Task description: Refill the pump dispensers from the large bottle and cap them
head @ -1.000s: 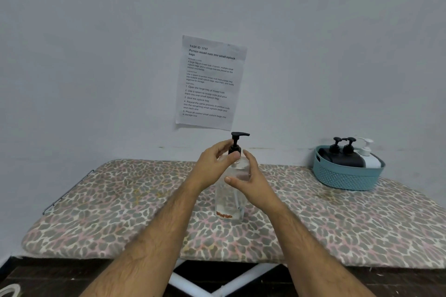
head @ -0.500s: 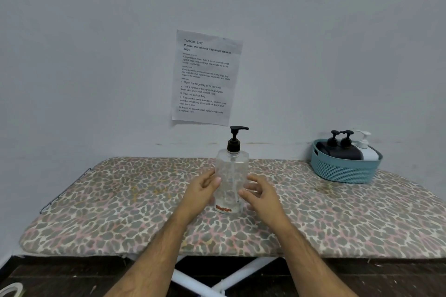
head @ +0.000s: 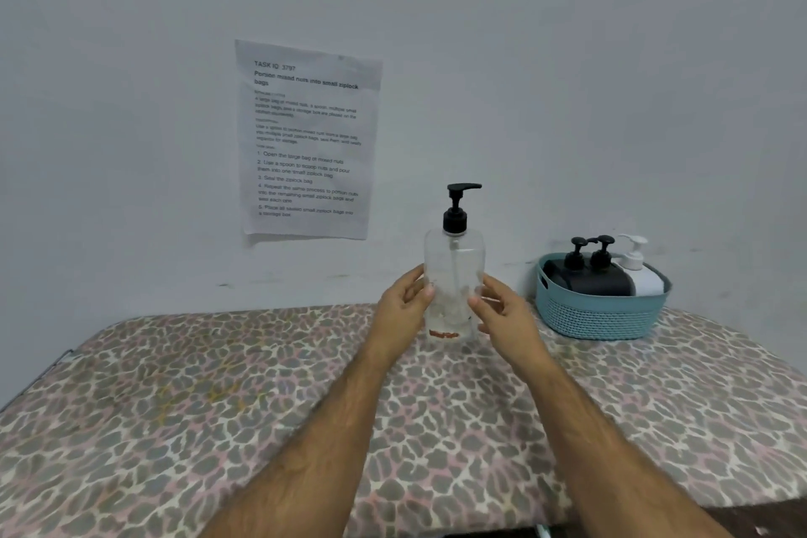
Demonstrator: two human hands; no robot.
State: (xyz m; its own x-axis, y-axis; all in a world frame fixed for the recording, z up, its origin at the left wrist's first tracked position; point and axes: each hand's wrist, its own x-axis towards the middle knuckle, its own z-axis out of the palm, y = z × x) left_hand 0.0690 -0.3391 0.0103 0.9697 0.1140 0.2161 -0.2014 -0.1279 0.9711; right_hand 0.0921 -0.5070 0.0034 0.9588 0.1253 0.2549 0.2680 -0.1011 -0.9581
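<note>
A clear pump dispenser (head: 454,262) with a black pump head (head: 456,210) screwed on stands upright near the back of the leopard-print board (head: 218,406). It looks almost empty, with a reddish label strip at its base. My left hand (head: 404,304) holds its left side, thumb on the front. My right hand (head: 500,312) holds its right side the same way, fingers curved round the body. No large refill bottle is in view.
A teal basket (head: 598,319) at the back right holds two black pump dispensers (head: 589,282) and a white one (head: 646,280). A printed sheet (head: 305,140) is taped to the wall behind. The board's front edge lies below my forearms.
My hands dropped from the pump neck to the bottle's body. The bottle now stands farther back on the board, nearer the wall.
</note>
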